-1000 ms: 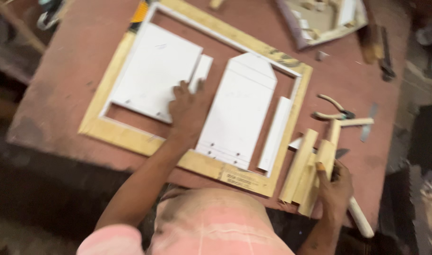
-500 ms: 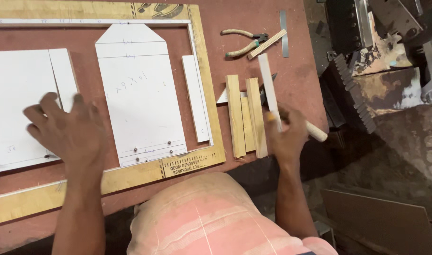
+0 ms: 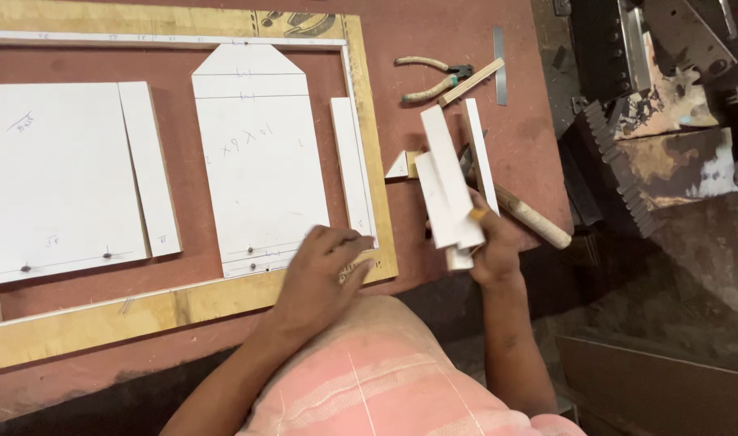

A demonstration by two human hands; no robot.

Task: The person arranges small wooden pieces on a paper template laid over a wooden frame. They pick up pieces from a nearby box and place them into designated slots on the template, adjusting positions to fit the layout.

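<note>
the right hand (image 3: 488, 242) is gripping a bundle of white strips (image 3: 448, 190) (fanning upward), while the left hand (image 3: 324, 278) is resting loosely open on the wooden frame (image 3: 369, 145).

Woodworking workshop: pliers (image 3: 430, 77), cut white boards (image 3: 260, 153), worn workbench (image 3: 466, 32).

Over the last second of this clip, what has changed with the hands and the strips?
The right hand has lifted the bundle of narrow white-faced strips off the red-brown tabletop and holds it raised. The left hand slid right, from the large white panels to the lower edge of the yellow wooden frame. The pointed white panel, pliers and frame lie as before.
</note>
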